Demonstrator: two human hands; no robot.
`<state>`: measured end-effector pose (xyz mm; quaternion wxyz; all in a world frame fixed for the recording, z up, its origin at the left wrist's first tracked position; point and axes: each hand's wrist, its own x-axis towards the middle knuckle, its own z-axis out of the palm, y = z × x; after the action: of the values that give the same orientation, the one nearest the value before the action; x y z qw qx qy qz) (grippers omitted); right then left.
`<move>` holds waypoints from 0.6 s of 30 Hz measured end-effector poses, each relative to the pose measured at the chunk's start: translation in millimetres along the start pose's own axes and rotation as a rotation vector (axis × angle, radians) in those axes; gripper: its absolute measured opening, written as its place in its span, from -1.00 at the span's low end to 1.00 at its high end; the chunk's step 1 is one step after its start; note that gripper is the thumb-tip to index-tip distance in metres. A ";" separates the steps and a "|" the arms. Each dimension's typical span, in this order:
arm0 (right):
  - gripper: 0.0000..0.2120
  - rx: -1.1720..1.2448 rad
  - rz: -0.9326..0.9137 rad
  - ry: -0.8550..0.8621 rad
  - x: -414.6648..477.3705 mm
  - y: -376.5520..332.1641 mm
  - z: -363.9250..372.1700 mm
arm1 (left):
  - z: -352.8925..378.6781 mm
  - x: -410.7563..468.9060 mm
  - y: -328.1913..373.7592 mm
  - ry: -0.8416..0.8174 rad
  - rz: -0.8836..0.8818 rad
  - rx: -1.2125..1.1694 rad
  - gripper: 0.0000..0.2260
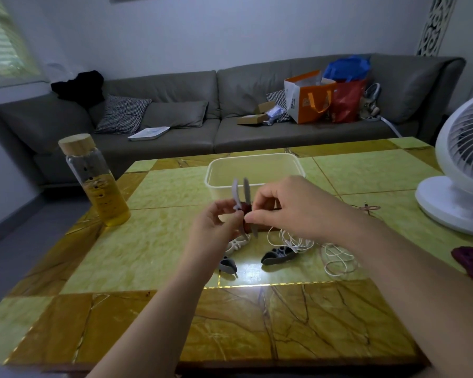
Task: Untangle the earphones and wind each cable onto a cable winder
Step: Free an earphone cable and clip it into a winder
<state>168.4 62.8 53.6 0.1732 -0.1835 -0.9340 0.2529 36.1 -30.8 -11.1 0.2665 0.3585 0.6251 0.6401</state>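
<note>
On the near side of the cream rectangular plastic tub (254, 163), closest to the person, three soft cable winders lie on the glossy table of yellow-green and brown stone tiles (137, 249). They are a small grey winder (228, 264), a white winder with cut-outs (236, 244) and a dark grey winder (279, 253). I judge they are placed there within easy reach for the next cables. Beside them, toward the tub's right, a loose white earphone cable (292, 240) and a pale pinkish cable (339, 259) lie in open loops, not yet wound.

Just in front of the tub, both hands are raised above the table, so the work can turn freely. The left hand (216, 222) grips a grey two-flap winder (247, 192) with curled fingers. The right hand (292, 205) has thumb and forefinger pinched at its middle, probably on the dark red cable (245, 208) wound there; the fingers hide the end.

Left of the tub stands a glass bottle with a wooden lid (99, 184), half full of yellow liquid. Right of the tub is a white fan (462, 173). Behind the tub, a grey sofa (161, 115) carries cushions and shopping bags (309, 100).
</note>
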 end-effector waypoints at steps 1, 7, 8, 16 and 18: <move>-0.82 -0.018 -0.006 0.020 2.1 1.1 -4.5 | 0.6 -1.2 0.1 -0.041 0.008 0.052 -0.87; -0.71 -0.015 0.015 0.057 12.4 16.7 -26.0 | -4.9 -9.0 6.4 -0.321 -0.017 0.200 -0.84; -0.67 0.019 0.026 0.043 13.2 19.8 -28.2 | -5.7 -9.8 8.8 -0.357 -0.026 0.203 -0.84; -0.63 0.547 0.104 -0.002 8.4 45.8 -16.8 | -2.8 -13.9 23.2 -0.506 -0.063 -0.084 -0.80; -0.46 0.699 0.143 -0.037 7.4 52.2 -2.5 | -0.8 -12.2 24.3 -0.511 -0.062 -0.175 -0.84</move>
<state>176.3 109.1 29.4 0.1902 -0.1735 -0.7789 0.5719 45.4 -42.7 11.4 0.4652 0.4648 0.4904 0.5719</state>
